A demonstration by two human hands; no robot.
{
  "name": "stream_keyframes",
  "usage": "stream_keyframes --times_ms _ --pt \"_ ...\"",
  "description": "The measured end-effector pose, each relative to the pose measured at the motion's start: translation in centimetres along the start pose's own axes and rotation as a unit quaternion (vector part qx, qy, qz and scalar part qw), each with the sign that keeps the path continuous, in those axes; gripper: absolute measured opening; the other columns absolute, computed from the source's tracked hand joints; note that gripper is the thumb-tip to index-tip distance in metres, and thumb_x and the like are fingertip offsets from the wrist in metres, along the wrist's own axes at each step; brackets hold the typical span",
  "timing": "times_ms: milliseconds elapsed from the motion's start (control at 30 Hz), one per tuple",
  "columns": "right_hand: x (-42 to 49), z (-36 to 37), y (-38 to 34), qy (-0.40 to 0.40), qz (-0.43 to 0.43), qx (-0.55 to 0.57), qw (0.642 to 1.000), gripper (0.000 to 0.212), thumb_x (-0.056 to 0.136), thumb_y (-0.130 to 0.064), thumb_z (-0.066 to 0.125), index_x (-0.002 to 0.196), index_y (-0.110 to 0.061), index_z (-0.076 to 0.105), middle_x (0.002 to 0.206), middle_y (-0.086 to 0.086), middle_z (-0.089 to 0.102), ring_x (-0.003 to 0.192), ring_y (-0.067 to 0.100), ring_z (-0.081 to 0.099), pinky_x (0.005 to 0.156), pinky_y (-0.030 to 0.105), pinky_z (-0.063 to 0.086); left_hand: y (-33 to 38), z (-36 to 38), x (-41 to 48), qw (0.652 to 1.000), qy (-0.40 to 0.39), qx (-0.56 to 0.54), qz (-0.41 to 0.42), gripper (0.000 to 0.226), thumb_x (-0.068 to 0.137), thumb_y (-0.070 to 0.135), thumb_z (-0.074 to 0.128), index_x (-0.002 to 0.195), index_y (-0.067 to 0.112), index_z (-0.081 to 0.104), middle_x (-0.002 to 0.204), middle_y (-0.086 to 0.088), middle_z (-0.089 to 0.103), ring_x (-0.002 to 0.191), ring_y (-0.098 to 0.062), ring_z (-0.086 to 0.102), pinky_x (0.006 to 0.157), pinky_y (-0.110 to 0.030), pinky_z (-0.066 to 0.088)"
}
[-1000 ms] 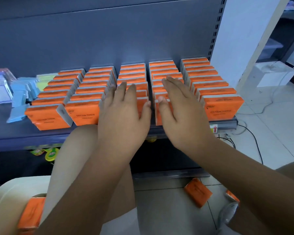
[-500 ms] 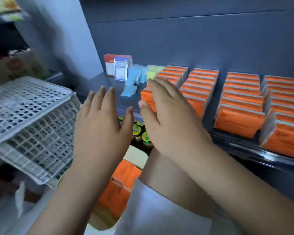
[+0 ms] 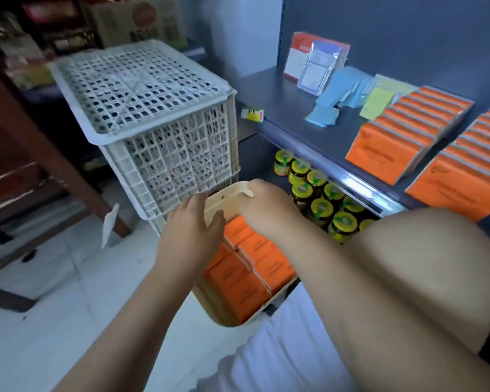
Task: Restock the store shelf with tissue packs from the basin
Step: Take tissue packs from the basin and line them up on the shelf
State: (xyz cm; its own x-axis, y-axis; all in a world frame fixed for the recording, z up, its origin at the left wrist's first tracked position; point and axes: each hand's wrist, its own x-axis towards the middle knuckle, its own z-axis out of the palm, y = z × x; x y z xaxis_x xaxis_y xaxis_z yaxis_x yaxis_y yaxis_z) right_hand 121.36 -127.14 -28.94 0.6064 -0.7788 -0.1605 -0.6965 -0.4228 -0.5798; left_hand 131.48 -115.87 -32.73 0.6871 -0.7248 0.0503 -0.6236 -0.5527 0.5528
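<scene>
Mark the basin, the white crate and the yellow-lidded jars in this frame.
basin [image 3: 227,319]: head view, on its near corner rim.
white crate [image 3: 142,89]: head view, on its perforated top.
yellow-lidded jars [image 3: 344,221]: head view, on one jar's lid.

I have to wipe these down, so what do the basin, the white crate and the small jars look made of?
Basin: smooth cream plastic, going by its moulded rim and dull sheen.
White crate: rigid matte plastic, moulded as an open lattice.
Jars: probably glass with yellow-green lids; too blurred to be sure.
</scene>
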Motion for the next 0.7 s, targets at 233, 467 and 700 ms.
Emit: stream_keyframes --times_ms 233,467,700 --pt "6.4 4.0 3.3 -0.144 0.067 -0.093 0.983 0.028 0.105 -0.02 0.043 0.116 -0.006 0.065 0.123 0.015 0.064 0.108 0.033 0.06 0.076 0.026 0.036 -3.5 7.9 2.4 0.966 -0.152 -0.136 -0.157 0.025 0.091 0.035 0.057 0.106 0.016 0.066 0.095 -0.001 0.068 0.089 -0.025 0.064 0.078 -0.036 0.051" --pt "8.8 8.6 9.7 -0.196 0.224 -0.05 0.953 0.015 0.101 -0.015 0.044 0.1 -0.01 0.058 0.101 0.011 0.058 0.08 0.026 0.051 0.076 0.031 0.041 -7.2 17.4 7.1 0.892 -0.168 -0.194 -0.371 0.019 0.092 0.022 0.056 0.094 0.007 0.067 0.08 -0.01 0.061 0.097 -0.032 0.066 0.077 -0.035 0.044" --pt "11.2 16.1 17.6 -0.098 0.468 0.276 0.834 0.045 0.078 -0.034 0.06 0.116 -0.012 0.067 0.087 0.005 0.066 0.079 0.028 0.071 0.08 0.04 0.058 -12.0 24.7 11.3 0.816 -0.154 -0.297 -0.47 0.033 0.073 0.035 0.068 0.096 0.012 0.074 0.095 -0.013 0.074 0.082 -0.03 0.067 0.085 -0.043 0.06"
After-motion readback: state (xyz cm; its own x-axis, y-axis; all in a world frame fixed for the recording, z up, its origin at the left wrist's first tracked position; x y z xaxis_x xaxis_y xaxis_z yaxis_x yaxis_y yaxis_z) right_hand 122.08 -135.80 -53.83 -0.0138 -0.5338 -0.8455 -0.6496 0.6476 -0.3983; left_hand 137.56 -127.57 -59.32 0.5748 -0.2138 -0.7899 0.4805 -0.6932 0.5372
